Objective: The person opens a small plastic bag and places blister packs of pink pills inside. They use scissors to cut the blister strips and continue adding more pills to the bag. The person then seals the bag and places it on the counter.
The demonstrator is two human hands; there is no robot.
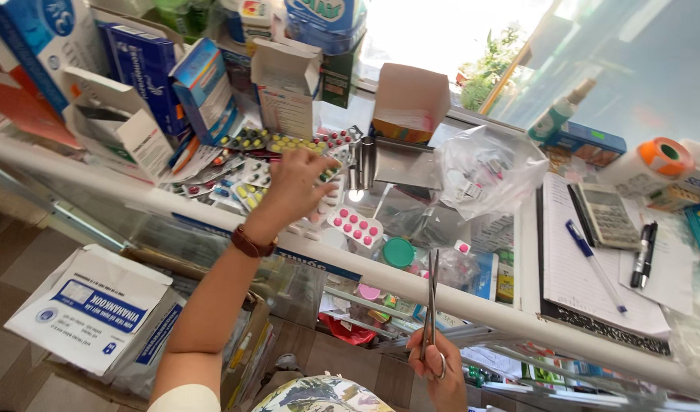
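My left hand [295, 187] reaches out over the glass counter [380, 275] and rests its fingers among several blister strips [247, 191] of coloured pills; a brown strap sits on its wrist. Whether it grips a strip I cannot tell. A strip of pink tablets [355, 226] lies just right of it. My right hand [441, 374] is low, in front of the counter edge, holding steel scissors [431, 305] by the handles, blades closed and pointing up.
Opened medicine boxes [285, 84] crowd the back left. A clear plastic bag [487, 172], a green lid [398, 252], a notebook [587, 267] with a blue pen, a calculator [607, 215], two black pens [645, 253] and a tape roll [665, 156] lie to the right. Cartons [98, 305] sit on the floor.
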